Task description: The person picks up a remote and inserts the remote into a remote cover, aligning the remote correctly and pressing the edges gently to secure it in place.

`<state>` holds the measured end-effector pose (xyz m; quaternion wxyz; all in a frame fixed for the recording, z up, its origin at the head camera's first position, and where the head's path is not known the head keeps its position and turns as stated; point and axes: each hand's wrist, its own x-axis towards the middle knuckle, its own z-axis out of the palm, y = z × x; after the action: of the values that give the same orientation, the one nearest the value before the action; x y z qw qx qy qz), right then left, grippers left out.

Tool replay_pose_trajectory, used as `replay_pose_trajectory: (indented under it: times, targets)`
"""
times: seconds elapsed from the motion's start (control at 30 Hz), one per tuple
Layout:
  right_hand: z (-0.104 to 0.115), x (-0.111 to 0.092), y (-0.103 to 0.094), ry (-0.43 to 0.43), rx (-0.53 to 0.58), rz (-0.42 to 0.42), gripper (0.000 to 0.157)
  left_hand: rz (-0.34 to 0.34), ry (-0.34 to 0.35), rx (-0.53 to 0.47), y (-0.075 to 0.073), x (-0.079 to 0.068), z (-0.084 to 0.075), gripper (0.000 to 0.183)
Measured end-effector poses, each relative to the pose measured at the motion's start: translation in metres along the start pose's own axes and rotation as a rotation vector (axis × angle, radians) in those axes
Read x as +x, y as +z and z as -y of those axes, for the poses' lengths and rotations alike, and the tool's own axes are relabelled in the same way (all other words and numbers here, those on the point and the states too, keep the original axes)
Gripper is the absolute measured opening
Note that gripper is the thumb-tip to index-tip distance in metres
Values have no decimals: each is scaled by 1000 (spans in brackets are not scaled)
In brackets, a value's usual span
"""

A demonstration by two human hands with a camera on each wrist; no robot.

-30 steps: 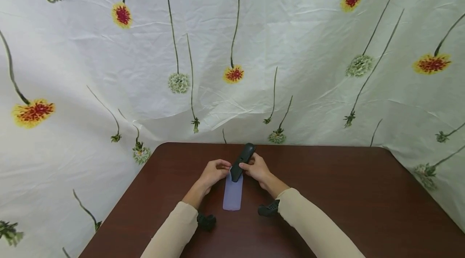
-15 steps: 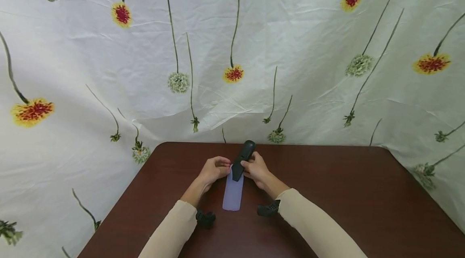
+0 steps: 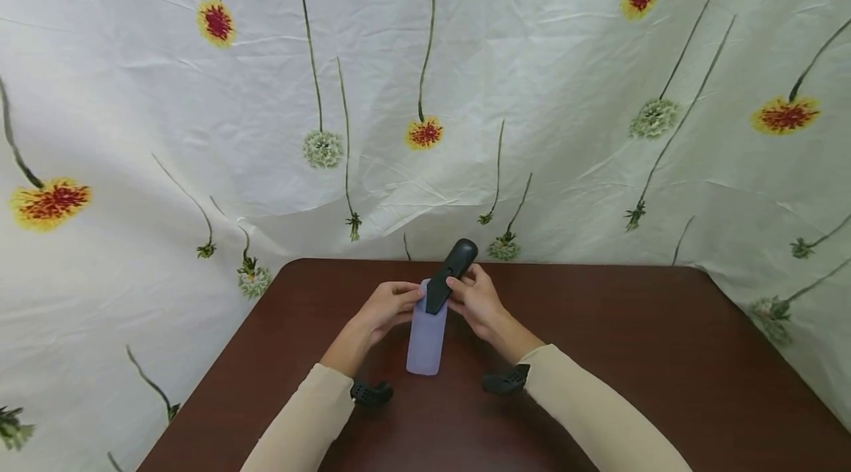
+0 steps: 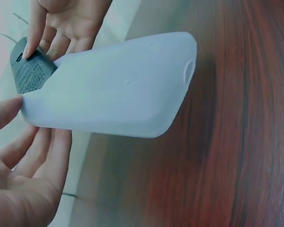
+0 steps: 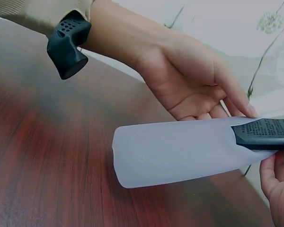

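A pale lavender, translucent sleeve (image 3: 425, 343) is held up above the table, its far end tapering toward me. Out of its upper end juts a dark remote-shaped device (image 3: 454, 269), tilted to the right. My left hand (image 3: 385, 306) pinches the sleeve's upper left edge, thumb against it and fingers beneath. On the other side my right hand (image 3: 480, 302) holds the device, thumb on top. In the right wrist view, small printed rows cover the exposed face of the device (image 5: 270, 128). The left wrist view shows a small slot at the free end of the sleeve (image 4: 118, 85).
A dark red-brown table (image 3: 565, 339) lies under both hands. Behind it hangs a white cloth (image 3: 565, 88) printed with flowers. Black wrist mounts (image 3: 372, 393) sit at both sleeve cuffs.
Both hands have risen slightly, lifting the sleeve and device together. The device's top end has moved up and right. The left fingertips have come onto the sleeve's edge.
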<state>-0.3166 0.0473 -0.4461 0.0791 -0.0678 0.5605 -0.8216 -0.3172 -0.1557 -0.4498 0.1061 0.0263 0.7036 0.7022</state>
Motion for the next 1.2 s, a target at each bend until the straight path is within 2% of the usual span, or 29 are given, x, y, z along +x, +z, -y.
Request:
replay_pose_trajectory:
  times: [0.13, 0.4, 0.6, 0.87, 1.03, 1.2]
  targets:
    - [9, -6, -1, -43, -22, 5, 40, 1, 14, 0, 6, -3, -8, 23]
    - [34, -19, -4, -151, -51, -36, 34, -17, 137, -1, 30, -10, -28, 26]
    - [47, -29, -9, -252, 28, -76, 35, 29, 231, -61, 52, -15, -43, 28]
    - [61, -45, -17, -384, 17, -69, 41, 59, 332, -81, 70, -25, -55, 28]
    - [70, -54, -17, -446, -57, -86, 44, 64, 391, -91, 76, -35, -61, 29]
    - [79, -67, -19, -553, -233, -199, 39, 83, 492, -85, 84, -46, -66, 28]
